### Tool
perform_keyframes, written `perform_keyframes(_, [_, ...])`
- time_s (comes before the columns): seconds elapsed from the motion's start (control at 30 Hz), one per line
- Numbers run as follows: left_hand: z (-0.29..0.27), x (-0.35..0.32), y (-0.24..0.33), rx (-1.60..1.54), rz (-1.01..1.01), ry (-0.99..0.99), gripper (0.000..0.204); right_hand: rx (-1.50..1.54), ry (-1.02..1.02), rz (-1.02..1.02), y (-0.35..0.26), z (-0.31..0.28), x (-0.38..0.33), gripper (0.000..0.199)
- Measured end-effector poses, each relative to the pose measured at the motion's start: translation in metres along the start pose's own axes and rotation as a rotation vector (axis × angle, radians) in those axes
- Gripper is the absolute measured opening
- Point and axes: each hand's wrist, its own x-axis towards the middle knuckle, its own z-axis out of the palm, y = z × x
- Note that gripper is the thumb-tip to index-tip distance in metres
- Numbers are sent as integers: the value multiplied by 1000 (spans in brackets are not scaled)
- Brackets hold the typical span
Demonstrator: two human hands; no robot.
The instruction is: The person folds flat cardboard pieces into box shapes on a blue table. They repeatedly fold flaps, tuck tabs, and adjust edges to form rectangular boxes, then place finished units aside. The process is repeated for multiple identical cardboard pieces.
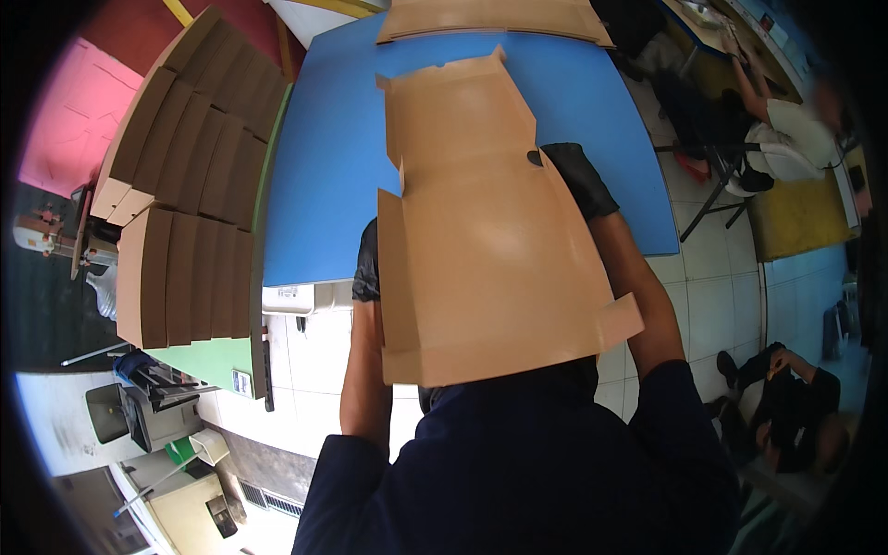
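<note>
light, springy cardboard, best held by its folded edges

an opened-out cardboard box lies across the two gloved hands, its far end over the blue tabletop and its near end reaching back in front of the dark shirt. the left hand is at the raised left wall; the right hand is against the right edge, near the crease between the two main panels. the fingers are mostly hidden by the board, so i cannot tell how far closed either grip is.

the box looks light for its size and fairly stiff across each panel, but likely to bend at the creases — the thin tabs probably crumple or tear first. the faint sheen suggests a smooth face that could slide a little under gloves. the likely best hold is on both long sides, close to the middle crease, with fingers spread under the panel rather than pinching a corner flap.

the board is plain brown, matte to slightly glossy, with notched edges. more flat brown sheets lie at the tabletop's far edge; to the left, closed brown boxes stand in tight, square-edged rows on a green tabletop.
</note>
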Motion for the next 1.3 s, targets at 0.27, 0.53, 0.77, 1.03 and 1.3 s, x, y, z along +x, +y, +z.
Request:
perform_keyframes(0.27, [19,-15,28,-367,-339,328,22,402,75,230,-18,28,-54,30])
perform_keyframes(0.53, [12,-40,44,-79,-523,33,34,535,204,441,-39,34,-63,26])
perform_keyframes(0.77, [15,-71,38,-453,-569,259,18,-38,44,5,-35,31,-77,33])
perform_keyframes(1.03, [7,-82,40,-229,-609,77,35,406,76,496,-35,32,-116,35])
perform_keyframes(1.3, [6,-102,56,-334,-813,23,31,40,-76,465,-61,21,-117,30])
